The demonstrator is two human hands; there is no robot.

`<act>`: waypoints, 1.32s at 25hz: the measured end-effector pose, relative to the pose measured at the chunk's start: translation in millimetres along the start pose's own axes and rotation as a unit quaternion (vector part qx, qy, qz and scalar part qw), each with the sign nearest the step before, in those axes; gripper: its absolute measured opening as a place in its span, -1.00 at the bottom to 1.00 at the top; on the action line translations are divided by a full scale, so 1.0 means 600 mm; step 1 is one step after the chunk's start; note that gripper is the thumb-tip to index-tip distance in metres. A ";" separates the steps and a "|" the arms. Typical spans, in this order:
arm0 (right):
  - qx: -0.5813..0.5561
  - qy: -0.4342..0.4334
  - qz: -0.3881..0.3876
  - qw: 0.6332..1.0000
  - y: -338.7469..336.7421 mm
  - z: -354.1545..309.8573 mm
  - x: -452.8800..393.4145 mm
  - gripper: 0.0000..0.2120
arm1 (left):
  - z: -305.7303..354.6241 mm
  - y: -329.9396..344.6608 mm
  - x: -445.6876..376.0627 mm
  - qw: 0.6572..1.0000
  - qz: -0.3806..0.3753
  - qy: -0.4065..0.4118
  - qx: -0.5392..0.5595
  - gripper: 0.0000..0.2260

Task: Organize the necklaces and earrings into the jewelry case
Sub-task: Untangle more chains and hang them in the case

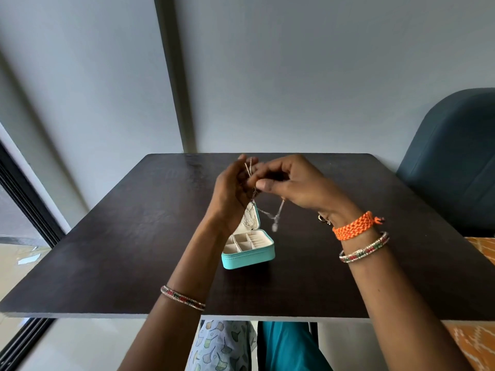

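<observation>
A small turquoise jewelry case (249,257) stands open on the dark table (120,236), its cream compartments facing up and its lid upright behind. A chain hangs inside the lid. Above the case I hold a thin silver necklace (278,212) with a pale pendant dangling at its low point. My left hand (233,191) grips one part of the chain between curled fingers. My right hand (292,183) pinches the chain close by, thumb against fingertips. Both hands hover over the back of the case. A small earring (322,219) lies on the table near my right wrist.
A dark blue chair (452,162) stands at the table's right side. A grey wall runs behind the table's far edge. Patterned orange cloth (479,253) lies at the right edge. A window frame runs down the left.
</observation>
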State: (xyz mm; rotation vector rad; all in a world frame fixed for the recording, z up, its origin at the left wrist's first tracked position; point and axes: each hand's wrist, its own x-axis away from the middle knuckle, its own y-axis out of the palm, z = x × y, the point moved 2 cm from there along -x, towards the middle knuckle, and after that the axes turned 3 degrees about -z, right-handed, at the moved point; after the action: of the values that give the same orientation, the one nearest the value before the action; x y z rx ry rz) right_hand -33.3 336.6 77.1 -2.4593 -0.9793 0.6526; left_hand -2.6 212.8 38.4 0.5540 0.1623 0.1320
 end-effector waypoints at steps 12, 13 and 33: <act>-0.148 0.063 0.112 0.980 -0.005 0.049 -0.035 -0.91 | -0.008 0.010 0.016 0.981 -0.051 -0.071 -0.175 -0.90; -0.187 0.099 0.104 0.972 0.001 0.056 -0.032 -0.95 | -0.007 0.008 0.015 0.984 -0.048 -0.076 -0.151 -0.88; -0.521 0.115 0.042 0.845 0.046 0.082 0.008 -0.91 | 0.005 0.000 0.012 0.986 -0.057 0.006 0.159 -0.85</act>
State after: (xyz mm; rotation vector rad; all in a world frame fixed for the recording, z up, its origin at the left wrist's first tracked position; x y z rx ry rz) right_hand -43.5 331.3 22.0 -3.3849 -1.3526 -0.2958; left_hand 4.9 212.6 40.3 0.8603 0.2282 -0.0029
